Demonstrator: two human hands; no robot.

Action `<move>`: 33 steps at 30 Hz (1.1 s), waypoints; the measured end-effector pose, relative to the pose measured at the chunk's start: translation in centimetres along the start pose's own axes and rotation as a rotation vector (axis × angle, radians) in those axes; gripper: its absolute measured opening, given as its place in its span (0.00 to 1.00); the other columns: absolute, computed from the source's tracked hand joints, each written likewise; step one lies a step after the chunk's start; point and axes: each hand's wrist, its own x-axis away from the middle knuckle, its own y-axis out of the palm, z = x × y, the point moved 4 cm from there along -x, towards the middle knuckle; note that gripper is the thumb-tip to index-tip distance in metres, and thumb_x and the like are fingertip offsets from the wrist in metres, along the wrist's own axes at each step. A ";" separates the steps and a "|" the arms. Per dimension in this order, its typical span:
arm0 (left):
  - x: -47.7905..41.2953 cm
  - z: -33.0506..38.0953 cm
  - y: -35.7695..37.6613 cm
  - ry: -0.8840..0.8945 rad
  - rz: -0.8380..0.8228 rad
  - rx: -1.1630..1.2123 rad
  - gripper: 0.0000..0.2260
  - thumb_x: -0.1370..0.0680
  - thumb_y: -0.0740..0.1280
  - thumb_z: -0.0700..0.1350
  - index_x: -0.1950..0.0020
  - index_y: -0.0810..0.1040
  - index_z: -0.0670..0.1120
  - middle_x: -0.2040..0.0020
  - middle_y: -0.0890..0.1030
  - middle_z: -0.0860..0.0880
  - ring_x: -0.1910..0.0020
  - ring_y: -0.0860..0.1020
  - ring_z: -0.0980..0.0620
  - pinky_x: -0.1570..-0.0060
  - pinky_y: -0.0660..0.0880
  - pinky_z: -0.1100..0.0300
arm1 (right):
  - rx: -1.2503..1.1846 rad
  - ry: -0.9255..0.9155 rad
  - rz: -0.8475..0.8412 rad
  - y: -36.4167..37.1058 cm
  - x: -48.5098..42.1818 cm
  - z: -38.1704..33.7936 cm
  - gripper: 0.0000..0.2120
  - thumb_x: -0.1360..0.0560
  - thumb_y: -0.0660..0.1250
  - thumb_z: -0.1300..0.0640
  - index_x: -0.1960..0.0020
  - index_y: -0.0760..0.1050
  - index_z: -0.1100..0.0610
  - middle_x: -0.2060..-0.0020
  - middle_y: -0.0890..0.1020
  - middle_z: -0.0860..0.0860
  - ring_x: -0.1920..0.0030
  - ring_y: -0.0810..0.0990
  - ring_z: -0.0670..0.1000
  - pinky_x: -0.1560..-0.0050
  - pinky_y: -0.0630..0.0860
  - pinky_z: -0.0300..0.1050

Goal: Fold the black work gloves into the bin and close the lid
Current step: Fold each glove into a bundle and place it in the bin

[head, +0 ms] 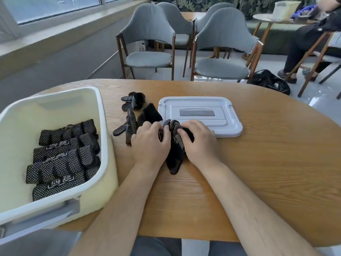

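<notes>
Bin (103, 137): being carried open at the near left of the counter (258, 163), with folded gloves (62, 157) being held inside in rows.
Glove (175, 157): being pinned to the counter between both hands, long axis running near to far, one fingertip pointing at the person.
Left hand (150, 143): being clenched on the glove's far left edge; judged nearer the bin.
Right hand (199, 143): being clenched on the glove's far right edge.
Loose gloves (132, 115): being shown unfolded just beyond the left hand.
Lid (201, 113): being shown flat beyond the right hand.
</notes>
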 end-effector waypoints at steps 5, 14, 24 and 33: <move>0.5 0.4 -0.3 0.049 0.075 0.015 0.08 0.22 0.68 0.54 0.56 0.82 0.52 0.46 0.75 0.54 0.41 0.70 0.48 0.43 0.58 0.52 | 0.007 -0.026 0.239 -1.9 0.8 0.5 0.07 0.21 0.71 0.53 0.45 0.85 0.53 0.43 0.79 0.53 0.41 0.74 0.55 0.36 0.70 0.45; 1.9 4.5 -0.8 0.275 -0.126 0.385 0.18 0.21 0.63 0.58 0.34 0.77 0.51 0.37 0.77 0.57 0.34 0.71 0.56 0.32 0.57 0.64 | -0.115 0.026 0.265 -4.6 2.8 1.2 0.11 0.18 0.65 0.52 0.41 0.82 0.55 0.39 0.77 0.54 0.38 0.77 0.54 0.36 0.74 0.45; 2.0 9.1 -0.9 -0.146 -0.675 1.137 0.05 0.20 0.70 0.39 0.48 0.75 0.46 0.66 0.79 0.53 0.70 0.77 0.56 0.67 0.73 0.65 | -0.992 0.557 0.096 -7.9 5.1 4.0 0.30 0.26 0.76 0.57 0.30 0.69 0.41 0.37 0.81 0.50 0.38 0.82 0.47 0.36 0.77 0.46; 2.0 12.8 0.3 -0.082 -0.805 0.941 0.09 0.24 0.75 0.47 0.45 0.82 0.52 0.51 0.86 0.48 0.57 0.83 0.49 0.54 0.76 0.54 | -0.883 0.530 0.212 -13.3 5.3 6.3 0.20 0.23 0.73 0.62 0.35 0.76 0.49 0.50 0.88 0.52 0.45 0.85 0.51 0.36 0.77 0.50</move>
